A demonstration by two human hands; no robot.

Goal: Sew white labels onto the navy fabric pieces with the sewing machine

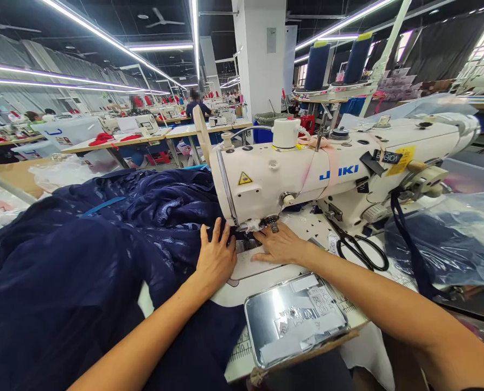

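Observation:
A white sewing machine stands over the worktable. Navy patterned fabric is heaped to its left and reaches the needle area. My left hand rests with spread fingers on the fabric's edge, just left of the presser foot. On the right of the needle, my right hand lies flat on the machine bed, fingers apart and fingertips partly hidden under the machine head. A metal tray with paper labels sits in front of the machine bed.
Black-handled scissors lie right of my right hand. Further right is a plastic bag of dark cloth. Two navy thread cones stand behind the machine. People sit at other tables in the background.

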